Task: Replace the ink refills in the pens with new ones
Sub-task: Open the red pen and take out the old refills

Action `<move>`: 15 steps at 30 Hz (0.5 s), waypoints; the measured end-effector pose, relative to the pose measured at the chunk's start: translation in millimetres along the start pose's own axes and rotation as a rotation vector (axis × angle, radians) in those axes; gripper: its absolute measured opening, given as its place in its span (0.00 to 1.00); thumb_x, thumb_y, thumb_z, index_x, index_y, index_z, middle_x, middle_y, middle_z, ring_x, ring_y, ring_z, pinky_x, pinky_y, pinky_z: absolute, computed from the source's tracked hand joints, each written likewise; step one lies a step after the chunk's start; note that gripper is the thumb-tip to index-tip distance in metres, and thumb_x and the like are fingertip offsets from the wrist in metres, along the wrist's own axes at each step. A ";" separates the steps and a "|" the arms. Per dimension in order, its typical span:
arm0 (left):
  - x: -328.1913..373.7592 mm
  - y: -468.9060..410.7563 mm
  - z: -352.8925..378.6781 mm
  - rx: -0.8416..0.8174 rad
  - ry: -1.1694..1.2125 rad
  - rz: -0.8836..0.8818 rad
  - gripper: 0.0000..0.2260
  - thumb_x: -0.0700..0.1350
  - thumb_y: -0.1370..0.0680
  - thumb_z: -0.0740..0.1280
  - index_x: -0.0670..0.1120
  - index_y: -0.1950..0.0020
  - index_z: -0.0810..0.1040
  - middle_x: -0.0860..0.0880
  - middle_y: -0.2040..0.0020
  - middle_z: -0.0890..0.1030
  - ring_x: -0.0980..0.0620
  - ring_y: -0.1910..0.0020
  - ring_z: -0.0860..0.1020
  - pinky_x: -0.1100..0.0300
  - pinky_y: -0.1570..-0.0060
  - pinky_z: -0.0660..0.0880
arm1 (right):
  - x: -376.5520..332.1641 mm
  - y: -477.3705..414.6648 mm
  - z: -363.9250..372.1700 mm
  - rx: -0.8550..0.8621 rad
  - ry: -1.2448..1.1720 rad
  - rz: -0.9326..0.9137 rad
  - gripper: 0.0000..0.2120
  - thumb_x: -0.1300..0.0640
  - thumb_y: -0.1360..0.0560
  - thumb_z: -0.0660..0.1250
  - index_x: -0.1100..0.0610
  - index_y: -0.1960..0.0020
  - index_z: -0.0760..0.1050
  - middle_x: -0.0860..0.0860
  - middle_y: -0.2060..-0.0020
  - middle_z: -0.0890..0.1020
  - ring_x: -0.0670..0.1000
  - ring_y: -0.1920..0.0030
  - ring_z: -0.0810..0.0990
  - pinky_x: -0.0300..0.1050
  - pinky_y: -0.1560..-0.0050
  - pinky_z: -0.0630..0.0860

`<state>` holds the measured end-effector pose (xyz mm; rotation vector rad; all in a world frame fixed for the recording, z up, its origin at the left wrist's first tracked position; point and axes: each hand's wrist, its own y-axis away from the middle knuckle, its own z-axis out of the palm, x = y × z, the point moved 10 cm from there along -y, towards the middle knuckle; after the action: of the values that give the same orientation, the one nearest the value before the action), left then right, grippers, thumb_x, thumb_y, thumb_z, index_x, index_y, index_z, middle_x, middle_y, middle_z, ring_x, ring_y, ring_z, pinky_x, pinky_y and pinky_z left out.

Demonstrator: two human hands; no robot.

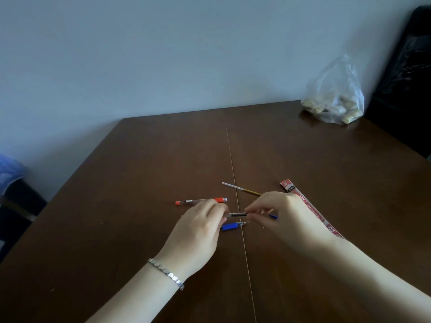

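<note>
Both hands pinch one slim clear-barrelled pen (238, 214) above table centre, left hand (200, 226) at nine o'clock, right hand (278, 214) at three. Light, slippery plastic; I'd grip near the joint.

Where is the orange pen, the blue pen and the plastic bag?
orange pen (201, 201): head view, on its clear barrel.
blue pen (231, 226): head view, on its blue grip.
plastic bag (334, 99): head view, on its crinkly side.
</note>
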<state>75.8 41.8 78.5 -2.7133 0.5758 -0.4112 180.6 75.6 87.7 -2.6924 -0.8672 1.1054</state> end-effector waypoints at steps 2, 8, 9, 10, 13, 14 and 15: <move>1.7 0.1 -1.6 0.002 -0.012 0.014 0.08 0.36 0.29 0.69 0.41 0.51 0.78 0.44 0.55 0.82 0.48 0.56 0.81 0.59 0.58 0.78 | -2.7 0.1 -0.7 -0.023 0.014 -0.010 0.07 0.61 0.30 0.69 0.55 0.53 0.82 0.52 0.59 0.84 0.46 0.61 0.77 0.38 0.57 0.75; -36.2 2.5 -5.7 0.045 0.009 -0.137 0.06 0.40 0.24 0.62 0.44 0.49 0.75 0.47 0.54 0.79 0.50 0.56 0.77 0.60 0.57 0.77 | 40.1 -1.4 -38.7 0.006 0.196 0.053 0.08 0.63 0.30 0.69 0.56 0.52 0.82 0.50 0.59 0.80 0.49 0.54 0.76 0.37 0.53 0.69; -47.6 4.9 -7.4 0.062 0.016 -0.190 0.06 0.41 0.24 0.61 0.44 0.49 0.74 0.47 0.54 0.78 0.50 0.56 0.77 0.58 0.57 0.77 | 53.6 -2.3 -49.3 0.041 0.228 0.086 0.07 0.63 0.29 0.68 0.56 0.53 0.82 0.50 0.58 0.80 0.51 0.53 0.77 0.39 0.52 0.70; -57.0 7.3 -8.4 0.075 0.024 -0.235 0.05 0.41 0.23 0.60 0.44 0.49 0.74 0.48 0.54 0.78 0.50 0.56 0.76 0.58 0.58 0.76 | 67.0 -2.8 -59.6 0.093 0.243 0.131 0.07 0.63 0.29 0.68 0.56 0.53 0.82 0.49 0.59 0.79 0.51 0.54 0.77 0.39 0.54 0.70; -69.6 12.5 -6.5 0.066 0.049 -0.299 0.04 0.41 0.23 0.60 0.45 0.51 0.74 0.49 0.54 0.76 0.51 0.56 0.75 0.59 0.60 0.74 | 96.4 -7.6 -74.2 0.303 0.210 0.260 0.07 0.62 0.28 0.67 0.56 0.53 0.81 0.51 0.59 0.81 0.50 0.58 0.77 0.37 0.59 0.69; -69.8 13.0 -4.8 0.054 0.047 -0.299 0.04 0.42 0.23 0.60 0.45 0.51 0.74 0.50 0.53 0.76 0.51 0.56 0.75 0.59 0.60 0.75 | 101.2 -12.5 -69.5 0.339 0.212 0.284 0.07 0.62 0.28 0.67 0.56 0.53 0.81 0.53 0.58 0.82 0.51 0.57 0.77 0.39 0.58 0.69; -69.5 13.3 -3.2 0.046 0.044 -0.298 0.04 0.42 0.23 0.60 0.45 0.50 0.74 0.50 0.52 0.76 0.52 0.55 0.75 0.59 0.60 0.75 | 104.7 -19.3 -59.5 0.335 0.227 0.300 0.07 0.62 0.28 0.66 0.57 0.52 0.81 0.55 0.56 0.82 0.53 0.54 0.78 0.41 0.55 0.70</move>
<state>9.3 59.7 61.9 -2.7567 0.1686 -0.5519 271.7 155.3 72.6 -2.6398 -0.2234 0.8715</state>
